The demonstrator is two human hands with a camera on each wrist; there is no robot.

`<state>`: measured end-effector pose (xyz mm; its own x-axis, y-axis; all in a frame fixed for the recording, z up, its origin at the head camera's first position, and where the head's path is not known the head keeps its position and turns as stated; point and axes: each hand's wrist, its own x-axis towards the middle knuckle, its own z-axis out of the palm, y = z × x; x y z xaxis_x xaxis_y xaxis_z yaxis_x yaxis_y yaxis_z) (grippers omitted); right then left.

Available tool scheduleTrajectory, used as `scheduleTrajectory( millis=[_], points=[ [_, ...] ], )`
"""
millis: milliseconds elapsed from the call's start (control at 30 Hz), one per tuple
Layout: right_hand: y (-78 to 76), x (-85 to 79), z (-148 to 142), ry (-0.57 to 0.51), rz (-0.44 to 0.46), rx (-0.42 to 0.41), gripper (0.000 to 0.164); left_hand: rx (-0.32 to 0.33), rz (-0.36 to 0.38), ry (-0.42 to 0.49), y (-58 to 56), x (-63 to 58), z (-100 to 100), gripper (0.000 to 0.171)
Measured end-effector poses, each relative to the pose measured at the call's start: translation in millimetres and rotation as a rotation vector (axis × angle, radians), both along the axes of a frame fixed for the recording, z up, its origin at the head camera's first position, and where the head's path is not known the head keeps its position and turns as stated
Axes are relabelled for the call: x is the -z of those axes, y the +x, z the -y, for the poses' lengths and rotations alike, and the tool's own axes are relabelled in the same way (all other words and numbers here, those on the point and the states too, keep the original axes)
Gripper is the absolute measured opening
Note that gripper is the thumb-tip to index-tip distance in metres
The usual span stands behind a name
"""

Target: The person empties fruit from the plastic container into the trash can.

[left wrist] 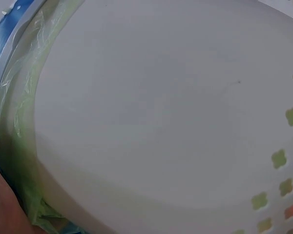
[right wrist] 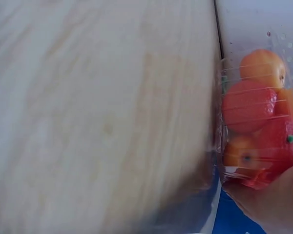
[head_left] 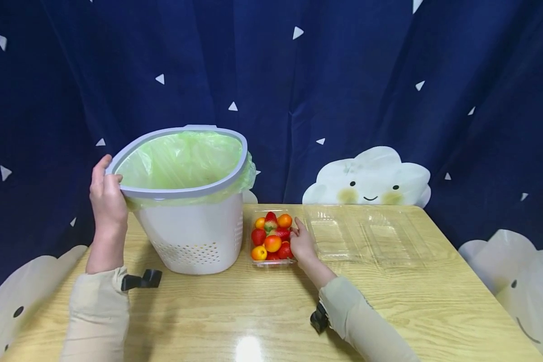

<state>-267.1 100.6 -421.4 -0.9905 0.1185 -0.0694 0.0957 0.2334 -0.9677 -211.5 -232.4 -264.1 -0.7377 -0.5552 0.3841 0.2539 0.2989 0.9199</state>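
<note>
My left hand (head_left: 106,201) grips the left rim of a white plastic waste bin (head_left: 194,226) with a grey rim and a light green bag liner (head_left: 176,161). Small holes pierce the bin's lower wall. The left wrist view is mostly filled by that wall (left wrist: 151,107). Just right of the bin is a clear plastic box (head_left: 273,264) of strawberries (head_left: 270,221) and small orange fruits (head_left: 273,244). My right hand (head_left: 304,244) holds the box by its right side. In the right wrist view, part of that hand (right wrist: 271,202) lies against the box beside the fruit (right wrist: 249,107).
Two clear plastic trays, one nearer (head_left: 314,226) and one farther right (head_left: 366,231), lie on the wooden table (head_left: 217,317). Behind the table hangs a dark blue curtain (head_left: 262,60) with white triangles. Cloud-shaped decorations (head_left: 371,171) are at the table's back and sides.
</note>
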Motion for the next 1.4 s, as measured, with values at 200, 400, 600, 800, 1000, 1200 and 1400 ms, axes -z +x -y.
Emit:
scheduleTrajectory(
  millis=[200,400,600,800,1000,1200,1400],
  points=[
    [-1.7,-6.1,-3,-0.003,-0.009,-0.007,0.051,0.007,0.002,-0.004,0.2,0.4,-1,0.052],
    [-6.7,-21.2,-10,0.063,-0.032,0.009,0.049,0.006,0.012,-0.014,-1.0,0.5,0,0.052],
    [-13.6,-43.2,-19,0.112,-0.040,-0.012,0.051,0.012,0.019,-0.013,-1.5,-0.1,0,0.052],
    [-17.8,-66.8,-25,0.158,-0.048,-0.035,0.052,0.008,0.018,-0.012,-1.9,-0.6,0,0.052],
    [-22.6,-90.2,-30,0.172,-0.062,-0.036,0.051,0.006,0.022,-0.006,-1.7,0.0,-1,0.052],
    [-27.3,-114.9,-35,0.195,-0.044,-0.059,0.050,0.015,0.007,-0.017,-1.4,-0.2,-1,0.052],
    [-30.4,-140.1,-37,0.147,-0.032,-0.108,0.053,0.014,0.021,-0.014,-0.3,0.5,0,0.052]
  ],
)
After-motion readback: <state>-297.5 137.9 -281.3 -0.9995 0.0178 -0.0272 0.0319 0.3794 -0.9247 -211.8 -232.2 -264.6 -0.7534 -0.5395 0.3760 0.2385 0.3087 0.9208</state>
